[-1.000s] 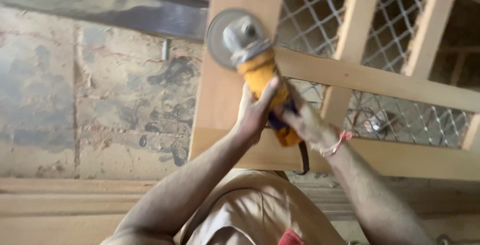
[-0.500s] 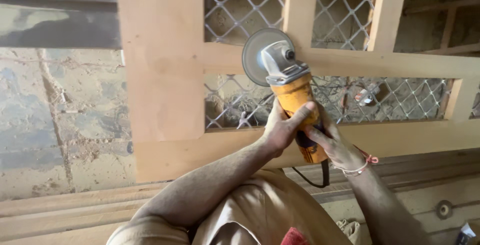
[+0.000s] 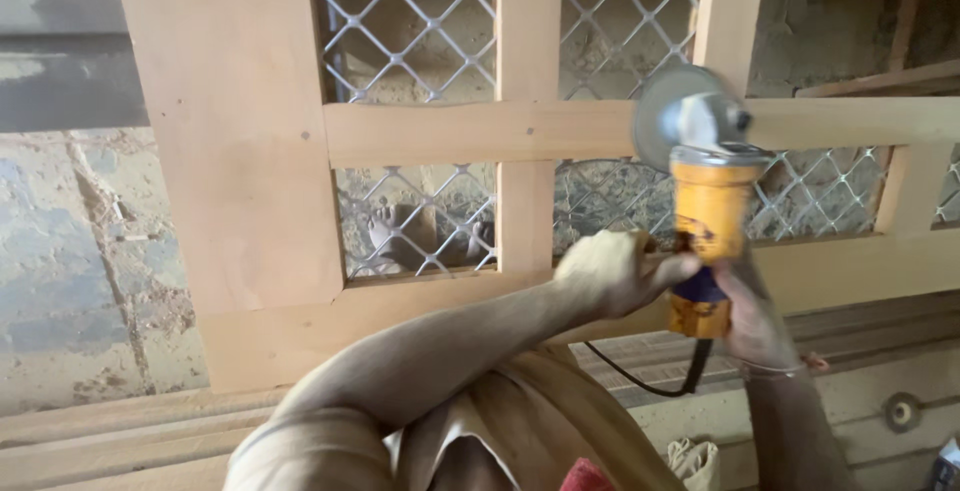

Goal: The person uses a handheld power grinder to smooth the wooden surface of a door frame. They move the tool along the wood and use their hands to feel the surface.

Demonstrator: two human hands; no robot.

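The yellow angle grinder [image 3: 706, 213] has shifted right along the wooden door frame [image 3: 430, 133], its disc now over the horizontal rail beside the wire mesh [image 3: 400, 21]. The left hand [image 3: 612, 271] and right hand [image 3: 745, 316] both wrap curled fingers around its body.

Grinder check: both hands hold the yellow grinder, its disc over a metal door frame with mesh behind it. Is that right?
Not quite. The head view shows the frame is wood, not metal. The rest stands: the left hand and right hand both hold the yellow grinder, its disc over the frame, with mesh behind it.
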